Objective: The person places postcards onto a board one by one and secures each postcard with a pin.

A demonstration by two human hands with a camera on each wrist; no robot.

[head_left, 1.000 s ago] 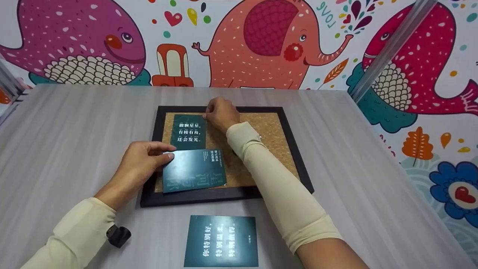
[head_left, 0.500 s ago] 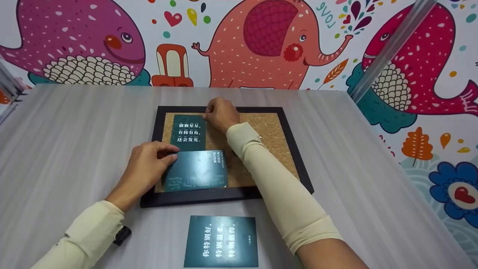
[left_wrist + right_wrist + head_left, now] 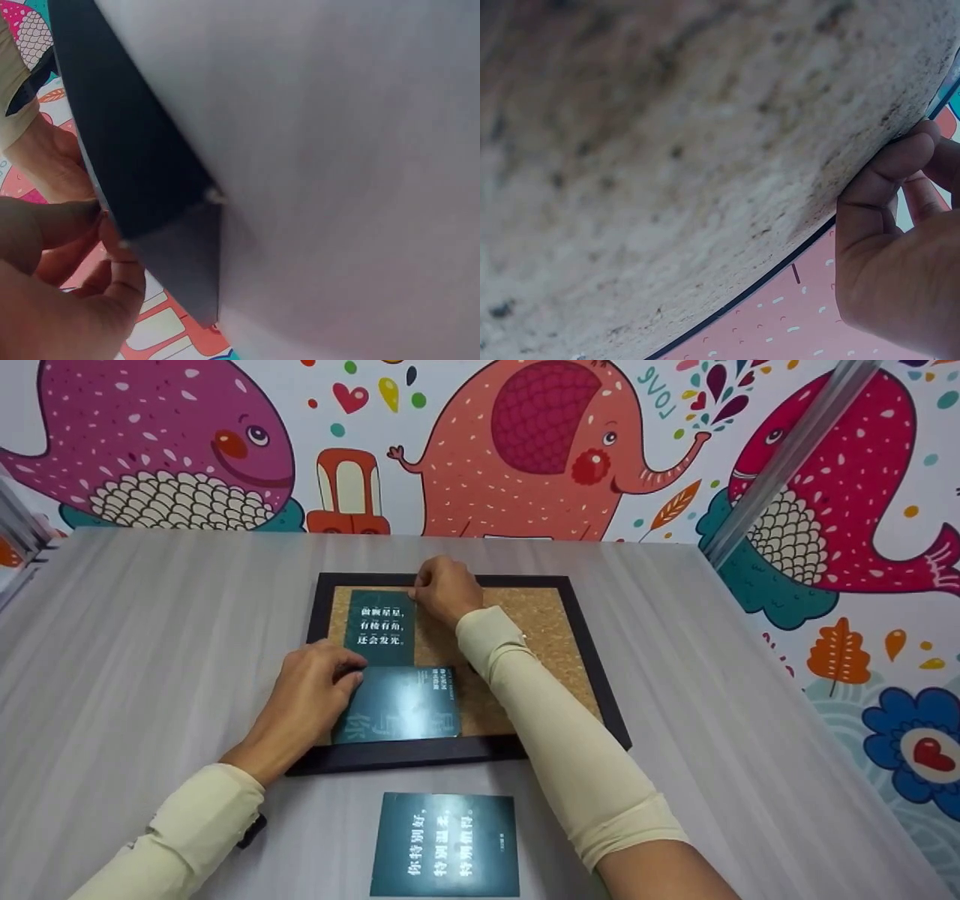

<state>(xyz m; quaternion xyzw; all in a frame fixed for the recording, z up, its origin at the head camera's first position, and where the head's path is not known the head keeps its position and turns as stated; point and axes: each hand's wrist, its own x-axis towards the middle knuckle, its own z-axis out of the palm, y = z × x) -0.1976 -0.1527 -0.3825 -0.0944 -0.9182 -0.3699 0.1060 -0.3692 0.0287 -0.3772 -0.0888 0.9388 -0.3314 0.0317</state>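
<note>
- Fingers of the left hand are pinching the lower teal card by its upper left corner, thumb nearer the viewer.
- That card's sitting sideways over the lower left part of the corkboard, near the bottom bar of its black frame.
- Right hand is up at the top right corner of the upper teal card, thumb and index bent together. Honestly can't tell if they've got hold of anything.
- Upper one has three lines of white Chinese text and sits right behind the lower one.
- Third teal card, also with white text, lies on the grey desk in front of the frame.
- Cartoon elephant mural behind it all, pretty loud lol.
</note>
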